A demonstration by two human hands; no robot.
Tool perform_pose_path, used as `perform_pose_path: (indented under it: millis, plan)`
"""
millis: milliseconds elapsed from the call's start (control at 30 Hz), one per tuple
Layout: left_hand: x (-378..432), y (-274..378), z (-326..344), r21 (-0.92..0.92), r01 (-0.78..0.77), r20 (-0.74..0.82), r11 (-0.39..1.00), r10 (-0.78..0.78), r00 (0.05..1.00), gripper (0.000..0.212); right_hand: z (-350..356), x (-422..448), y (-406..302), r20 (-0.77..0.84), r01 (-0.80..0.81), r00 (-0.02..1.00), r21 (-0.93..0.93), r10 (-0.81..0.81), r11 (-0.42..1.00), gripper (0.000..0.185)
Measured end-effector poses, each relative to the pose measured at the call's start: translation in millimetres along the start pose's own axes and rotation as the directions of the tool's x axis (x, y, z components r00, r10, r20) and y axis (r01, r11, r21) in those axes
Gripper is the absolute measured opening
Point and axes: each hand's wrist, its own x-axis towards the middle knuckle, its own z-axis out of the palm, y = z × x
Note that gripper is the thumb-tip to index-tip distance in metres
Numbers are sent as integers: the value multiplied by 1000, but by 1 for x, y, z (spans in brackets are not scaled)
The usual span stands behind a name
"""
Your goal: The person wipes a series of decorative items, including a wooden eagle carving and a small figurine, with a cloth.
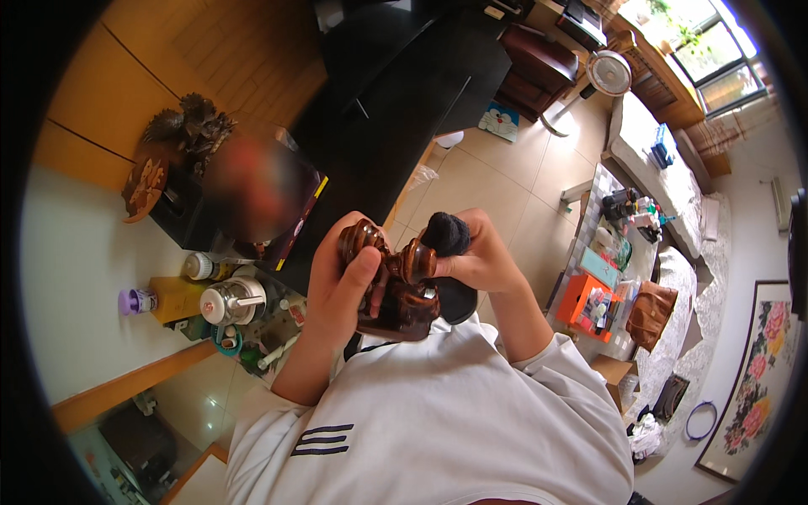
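Close to my chest, my left hand [344, 284] grips a glossy brown carved ornament [404, 309], with rounded bulbs at its top and a broad dark base. My thumb lies over one of its bulbs. My right hand [476, 255] is at the ornament's right side and pinches a bunched black cloth [447, 233] against the bulb there. The cloth could be a sock or glove; its kind is unclear. A dark rounded object shows below my right hand, partly hidden behind the ornament.
A black cabinet top [404, 126] stretches ahead. Dark carved figurines [189, 132] and a glass kettle [233, 302] stand at left. On the right are a cluttered table [584, 252] with an orange box [584, 306], a brown bag [652, 314] and a standing fan [608, 72].
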Motion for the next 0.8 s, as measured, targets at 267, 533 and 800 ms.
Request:
perform_pose_path:
  millis: [267,533,800]
  plan:
    - [1,15,-22,110,-129,-385,986,162,909,26,24,56,9,-243,124,962,-10,-123,992,18]
    - [15,12,-13,170,-169,-548,971,236,802,29,23,92,-44,186,570,800,-534,-571,625,32]
    - [44,7,1,432,-145,-663,890,422,619,28,-11,100,-28,298,681,725,-440,-621,585,29]
